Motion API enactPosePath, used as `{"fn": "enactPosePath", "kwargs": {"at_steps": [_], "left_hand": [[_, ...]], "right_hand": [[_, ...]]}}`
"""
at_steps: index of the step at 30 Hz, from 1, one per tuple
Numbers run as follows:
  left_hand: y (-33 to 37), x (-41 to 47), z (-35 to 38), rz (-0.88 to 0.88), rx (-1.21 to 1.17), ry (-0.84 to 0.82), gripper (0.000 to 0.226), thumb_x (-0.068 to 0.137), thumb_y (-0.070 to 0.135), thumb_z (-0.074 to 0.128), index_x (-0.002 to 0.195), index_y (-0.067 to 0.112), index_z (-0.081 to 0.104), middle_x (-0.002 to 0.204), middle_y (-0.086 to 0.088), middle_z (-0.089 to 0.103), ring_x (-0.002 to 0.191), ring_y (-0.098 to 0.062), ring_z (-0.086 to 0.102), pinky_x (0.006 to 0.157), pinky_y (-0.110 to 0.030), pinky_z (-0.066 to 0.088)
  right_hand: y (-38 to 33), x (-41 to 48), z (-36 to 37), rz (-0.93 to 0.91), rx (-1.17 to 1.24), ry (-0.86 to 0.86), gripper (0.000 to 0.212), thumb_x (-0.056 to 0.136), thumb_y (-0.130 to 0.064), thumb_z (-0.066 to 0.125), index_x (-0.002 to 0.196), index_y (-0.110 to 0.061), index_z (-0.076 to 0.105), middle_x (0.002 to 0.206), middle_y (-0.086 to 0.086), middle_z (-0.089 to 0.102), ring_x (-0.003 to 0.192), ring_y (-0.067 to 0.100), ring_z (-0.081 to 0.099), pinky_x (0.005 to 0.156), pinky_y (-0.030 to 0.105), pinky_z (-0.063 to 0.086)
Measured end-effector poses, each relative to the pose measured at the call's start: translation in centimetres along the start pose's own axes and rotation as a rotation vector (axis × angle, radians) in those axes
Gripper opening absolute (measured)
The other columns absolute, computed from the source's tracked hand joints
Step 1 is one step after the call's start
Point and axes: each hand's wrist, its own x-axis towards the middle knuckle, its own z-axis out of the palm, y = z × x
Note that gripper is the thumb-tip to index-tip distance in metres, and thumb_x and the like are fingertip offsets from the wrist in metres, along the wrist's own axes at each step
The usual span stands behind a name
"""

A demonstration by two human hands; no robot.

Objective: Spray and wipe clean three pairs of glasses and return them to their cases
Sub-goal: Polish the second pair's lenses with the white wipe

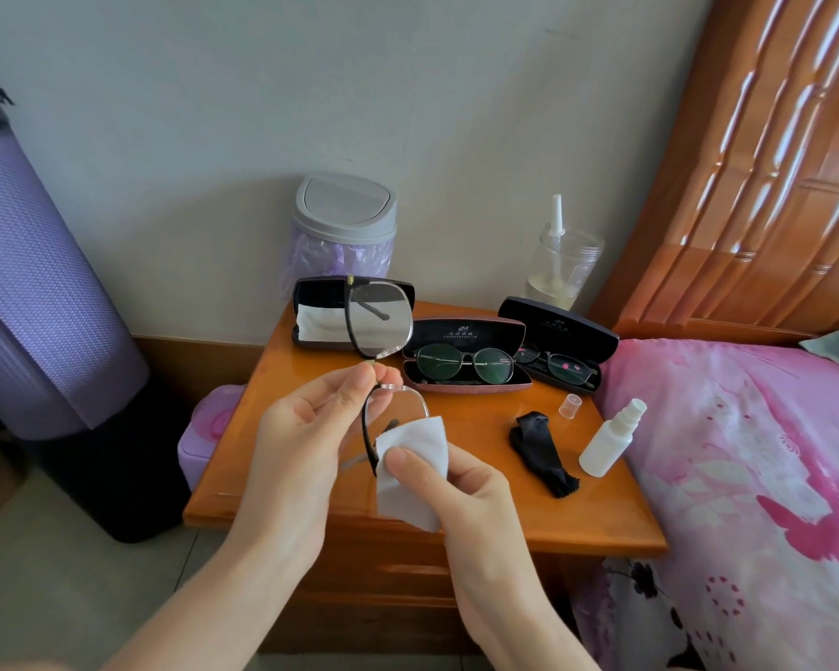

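So, mid-wipe above the nightstand [577, 520]
Left hand [306, 428] pinches the glasses [381, 326] at the bridge, stood on end between both hands. Right hand [456, 486] squeezes the white cloth [417, 457] around the lower lens, in front of the open case [320, 295].

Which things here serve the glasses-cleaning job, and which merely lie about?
Job: black-framed glasses held in left hand; white wiping cloth in right hand; white plastic spray bottle; three open hard glasses cases.
Lying about: grey-lidded plastic bin; clear plastic jar; purple rolled mat.
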Motion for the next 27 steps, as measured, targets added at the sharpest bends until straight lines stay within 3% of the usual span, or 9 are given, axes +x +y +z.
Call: {"fn": "enactPosePath", "kwargs": {"at_steps": [2, 7, 13, 17, 21, 27], "left_hand": [[-0.1, -0.1, 0.1, -0.005, 0.028, -0.008, 0.019, 0.069, 0.037, 0.059, 0.078, 0.027, 0.073, 0.082, 0.008, 0.076, 0.086, -0.009, 0.072, 0.065, -0.022, 0.058], [0.1, -0.2, 0.1, 0.009, 0.034, -0.001, 0.023, 0.071, 0.037, 0.058, 0.083, 0.023, 0.071, 0.079, 0.010, 0.075, 0.079, -0.006, 0.072, 0.059, -0.018, 0.057], [0.0, -0.6, 0.3, 0.061, 0.090, -0.004, 0.019, 0.070, 0.038, 0.057, 0.080, 0.028, 0.069, 0.068, 0.013, 0.072, 0.066, -0.003, 0.069, 0.051, -0.014, 0.052], [0.4, -0.2, -0.1, 0.071, 0.094, -0.016, 0.023, 0.073, 0.037, 0.057, 0.084, 0.023, 0.071, 0.076, 0.013, 0.074, 0.075, -0.002, 0.070, 0.056, -0.014, 0.053], [0.2, 0.3, -0.6, 0.041, 0.061, -0.002, 0.022, 0.071, 0.037, 0.059, 0.082, 0.024, 0.074, 0.087, 0.005, 0.076, 0.090, -0.012, 0.071, 0.068, -0.020, 0.053], [-0.3, 0.2, -0.1, 0.020, 0.053, -0.028, 0.019, 0.068, 0.036, 0.060, 0.074, 0.026, 0.074, 0.083, 0.006, 0.076, 0.090, -0.014, 0.071, 0.073, -0.026, 0.053]], "right_hand": [[-0.3, 0.1, 0.3, -0.019, -0.002, -0.010, 0.032, 0.069, -0.041, 0.075, 0.089, -0.016, 0.075, 0.077, -0.001, 0.070, 0.073, 0.007, 0.063, 0.060, 0.014, 0.049], [-1.0, 0.9, 0.9, -0.090, -0.019, -0.001, 0.029, 0.071, -0.038, 0.073, 0.088, -0.015, 0.075, 0.075, -0.003, 0.069, 0.071, 0.006, 0.062, 0.060, 0.016, 0.050], [-1.4, 1.4, 1.2, -0.133, -0.003, 0.019, 0.031, 0.074, -0.037, 0.074, 0.092, -0.011, 0.073, 0.086, 0.008, 0.071, 0.076, 0.011, 0.062, 0.062, 0.017, 0.051], [-1.0, 1.1, 1.0, -0.141, -0.049, -0.009, 0.036, 0.071, -0.040, 0.072, 0.093, -0.012, 0.073, 0.083, 0.005, 0.071, 0.076, 0.012, 0.063, 0.063, 0.018, 0.051], [-0.5, 0.5, 0.0, -0.119, -0.075, -0.045, 0.031, 0.070, -0.038, 0.078, 0.087, -0.013, 0.075, 0.082, 0.006, 0.070, 0.079, 0.015, 0.063, 0.064, 0.016, 0.050], [-0.2, 0.5, -0.2, -0.106, -0.083, -0.022, 0.033, 0.063, -0.043, 0.073, 0.084, -0.017, 0.076, 0.081, 0.006, 0.070, 0.083, 0.020, 0.061, 0.064, 0.017, 0.050]]}}
